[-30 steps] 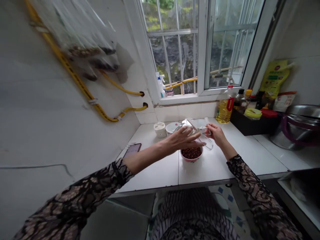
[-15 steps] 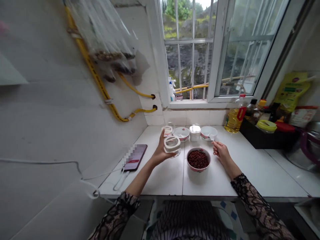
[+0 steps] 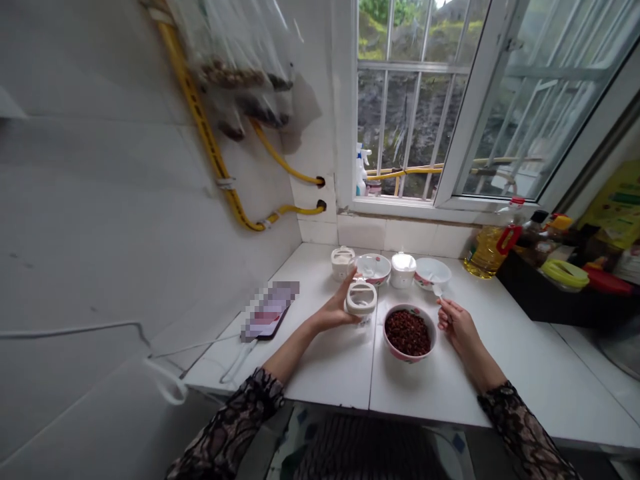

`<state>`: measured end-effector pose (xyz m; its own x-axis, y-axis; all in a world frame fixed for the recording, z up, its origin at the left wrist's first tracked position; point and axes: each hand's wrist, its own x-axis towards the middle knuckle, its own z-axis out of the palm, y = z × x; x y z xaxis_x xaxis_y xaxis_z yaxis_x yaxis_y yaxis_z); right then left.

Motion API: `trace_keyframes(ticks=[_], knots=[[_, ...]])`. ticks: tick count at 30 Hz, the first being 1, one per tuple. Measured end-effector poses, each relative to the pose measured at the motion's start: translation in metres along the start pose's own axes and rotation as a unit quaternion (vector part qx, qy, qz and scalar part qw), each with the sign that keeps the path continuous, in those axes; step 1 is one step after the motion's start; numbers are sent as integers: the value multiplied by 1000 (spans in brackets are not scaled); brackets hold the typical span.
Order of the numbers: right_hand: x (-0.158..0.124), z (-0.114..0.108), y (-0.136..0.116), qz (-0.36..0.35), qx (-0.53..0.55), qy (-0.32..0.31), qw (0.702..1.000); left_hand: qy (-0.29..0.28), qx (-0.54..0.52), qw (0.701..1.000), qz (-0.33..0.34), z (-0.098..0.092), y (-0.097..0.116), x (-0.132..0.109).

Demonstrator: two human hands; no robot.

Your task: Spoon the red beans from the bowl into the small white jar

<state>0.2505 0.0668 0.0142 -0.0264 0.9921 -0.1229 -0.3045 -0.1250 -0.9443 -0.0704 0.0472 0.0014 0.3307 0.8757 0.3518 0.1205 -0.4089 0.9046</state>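
My left hand (image 3: pixel 336 310) is wrapped round a small white jar (image 3: pixel 361 299) with its lid flipped up, held just above the white counter (image 3: pixel 325 360). My right hand (image 3: pixel 456 322) pinches the handle of a small white spoon (image 3: pixel 437 291), its bowl pointing away from me. Between the hands stands a pink-rimmed bowl of dark red beans (image 3: pixel 409 331). Behind it, in a row, are a white lidded jar (image 3: pixel 342 261), a patterned bowl (image 3: pixel 376 267), another white jar (image 3: pixel 403 269) and a second bowl (image 3: pixel 432 272).
A phone (image 3: pixel 270 311) on a white cable lies at the counter's left. An oil bottle (image 3: pixel 489 246) and a black tray of condiments (image 3: pixel 550 293) stand at the right. Yellow gas hoses (image 3: pixel 235 193) and hanging bags (image 3: pixel 240 73) line the left wall under the window (image 3: pixel 425 113).
A second ago both hands were over the bean bowl with a clear container. My left hand moved left with the white jar and lowered it; my right hand drew back holding the spoon.
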Motion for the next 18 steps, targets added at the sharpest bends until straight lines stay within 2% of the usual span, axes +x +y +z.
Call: trace_keyframes(ticks=[5,10,15,18], knots=[[-3,2,0,16,-1,-8,1000,-10,-25,999,-18,-5,-6,0],[-7,3,0,14,-42,15,999,-27,-35,998,-38,-9,-11,-2],[-9,1,1,27,-74,22,997,-24,-26,999,-18,-6,-15,-3],[-11,4,3,41,-71,16,996,-14,17,1000,-1,-6,-12,-5]])
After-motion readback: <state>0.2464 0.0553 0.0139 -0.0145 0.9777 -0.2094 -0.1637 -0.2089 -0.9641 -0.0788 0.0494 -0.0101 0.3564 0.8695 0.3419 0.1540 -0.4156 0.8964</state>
